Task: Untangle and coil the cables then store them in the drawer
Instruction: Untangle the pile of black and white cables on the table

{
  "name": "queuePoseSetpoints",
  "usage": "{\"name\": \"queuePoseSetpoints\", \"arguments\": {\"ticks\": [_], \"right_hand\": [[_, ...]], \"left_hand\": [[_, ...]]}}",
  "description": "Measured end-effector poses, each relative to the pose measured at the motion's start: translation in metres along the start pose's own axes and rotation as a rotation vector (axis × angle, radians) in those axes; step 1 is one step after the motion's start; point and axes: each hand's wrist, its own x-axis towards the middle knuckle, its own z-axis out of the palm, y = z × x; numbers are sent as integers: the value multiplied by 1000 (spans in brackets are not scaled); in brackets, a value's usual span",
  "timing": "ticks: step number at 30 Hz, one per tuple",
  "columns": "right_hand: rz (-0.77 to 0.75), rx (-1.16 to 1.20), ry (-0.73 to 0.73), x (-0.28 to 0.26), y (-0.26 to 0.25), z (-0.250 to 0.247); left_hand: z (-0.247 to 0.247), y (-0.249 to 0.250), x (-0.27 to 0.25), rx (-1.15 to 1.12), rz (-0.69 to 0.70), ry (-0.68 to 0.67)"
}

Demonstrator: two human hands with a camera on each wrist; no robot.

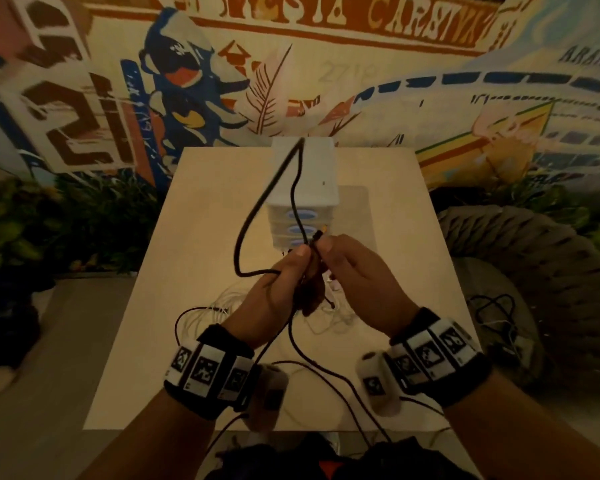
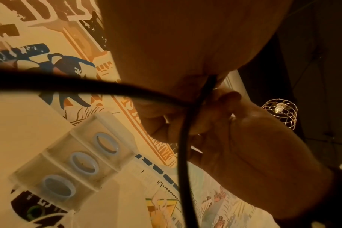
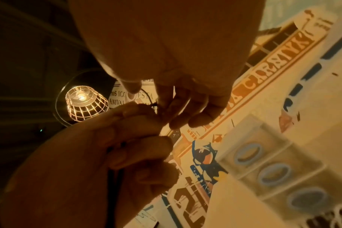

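Above the desk, the left hand grips a black cable while the right hand pinches its plug end, apparently holding a raised loop steady for coiling. Behind them, the small drawer unit sits closed, with white cables lying beneath the hands.

Painted mural across the back wall: large dark numerals "21" at left, a blue cartoon figure, an orange band of lettering along the top, a dashed blue curve at right (wording too stylised to read). Green foliage along the foot of the wall on both sides. Chunky knitted grey pouf on the floor to the right. Pale wooden surface in the centre, square-edged. Wire-cage lamp, lit, overhead in the right wrist view; a round wire-globe lamp in the left wrist view. Grey floor at left.
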Motion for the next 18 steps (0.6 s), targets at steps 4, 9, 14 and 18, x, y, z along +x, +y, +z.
{"name": "queuePoseSetpoints", "arguments": {"ticks": [4, 9, 14, 18], "right_hand": [[109, 49, 93, 12, 2, 23], [137, 115, 201, 14, -3, 27], [138, 153, 206, -3, -2, 13], [107, 114, 242, -19, -2, -3]], "left_hand": [[-13, -4, -1, -171, -96, -35], [-26, -4, 0, -5, -133, -25], [-41, 0, -11, 164, -81, -26], [-56, -13, -19, 381, -39, -80]]}}
